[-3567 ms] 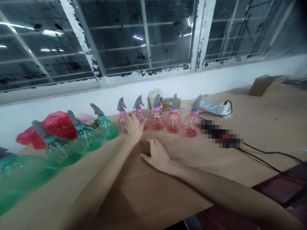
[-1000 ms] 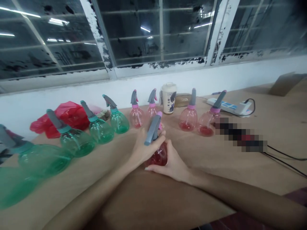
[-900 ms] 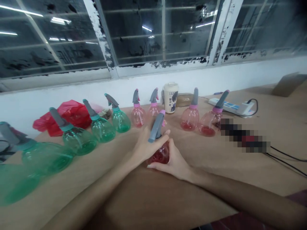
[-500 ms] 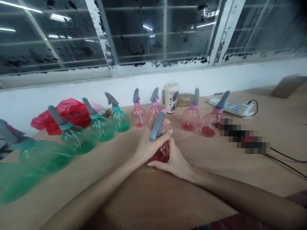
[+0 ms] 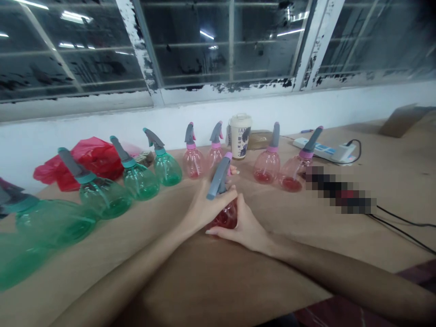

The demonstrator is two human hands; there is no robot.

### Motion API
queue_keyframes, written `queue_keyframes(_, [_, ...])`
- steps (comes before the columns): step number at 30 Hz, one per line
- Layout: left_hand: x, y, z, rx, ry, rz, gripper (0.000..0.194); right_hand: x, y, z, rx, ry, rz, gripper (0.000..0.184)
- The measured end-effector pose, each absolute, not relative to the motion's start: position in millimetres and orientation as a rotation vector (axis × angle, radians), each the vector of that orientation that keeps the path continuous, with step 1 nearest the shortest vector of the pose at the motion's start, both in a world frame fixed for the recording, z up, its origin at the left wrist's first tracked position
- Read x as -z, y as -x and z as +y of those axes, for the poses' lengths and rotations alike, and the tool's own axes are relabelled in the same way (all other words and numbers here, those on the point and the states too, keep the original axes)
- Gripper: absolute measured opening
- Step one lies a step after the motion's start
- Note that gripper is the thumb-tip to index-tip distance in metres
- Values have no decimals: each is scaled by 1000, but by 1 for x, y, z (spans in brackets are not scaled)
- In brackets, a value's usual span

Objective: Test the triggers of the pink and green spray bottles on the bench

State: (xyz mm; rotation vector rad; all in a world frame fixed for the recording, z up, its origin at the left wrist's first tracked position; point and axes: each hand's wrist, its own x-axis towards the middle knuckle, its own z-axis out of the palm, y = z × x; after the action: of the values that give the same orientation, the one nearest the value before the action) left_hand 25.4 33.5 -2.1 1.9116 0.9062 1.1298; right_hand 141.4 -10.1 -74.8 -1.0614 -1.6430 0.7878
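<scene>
A pink spray bottle (image 5: 227, 217) with red liquid stands upright on the table in front of me, its grey trigger head (image 5: 220, 177) pointing up. My left hand (image 5: 204, 204) is closed around the neck just under the head, thumb across the front. Lower down, my right hand (image 5: 247, 227) grips the bottle's body from the right, with its thumb near the base. Behind stand more pink bottles (image 5: 194, 163), and another pair (image 5: 266, 168) is to the right. Several green spray bottles (image 5: 141, 181) form a curved row on the left.
A paper cup (image 5: 240, 138) stands at the back by the wall. Red plastic bags (image 5: 85, 165) lie behind the green bottles. On the right are a white power strip (image 5: 323, 152), a pixelated dark object (image 5: 340, 190) with cables, and a cardboard piece (image 5: 403, 120).
The view has shifted slightly, so the whole scene sits a little further left. My left thumb has drawn back a little on the bottle's neck. Both hands stay on the bottle.
</scene>
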Motion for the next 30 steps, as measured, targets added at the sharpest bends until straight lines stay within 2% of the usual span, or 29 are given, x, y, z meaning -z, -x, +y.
queue_keyframes(7, [6,-26,34,-1160,-1944,929,24,78,-143,-6,-745,972,-1689,91])
queue_keyframes(13, [0,-24,30,-1179,-2021,972,14,78,-143,-7,-763,983,-1688,90])
queue_keyframes(16, [-6,-23,26,-1168,-2068,957,4,79,-141,-10,-795,984,-1676,84])
queue_keyframes(20, [-10,-23,22,-1189,-2082,1041,10,81,-139,-13,-806,957,-1688,86])
queue_keyframes(24, [-7,-23,24,-1166,-2068,945,5,84,-141,-11,-783,989,-1712,85])
queue_keyframes(30, [0,-22,29,-1198,-2047,994,17,85,-145,-6,-744,1038,-1739,94])
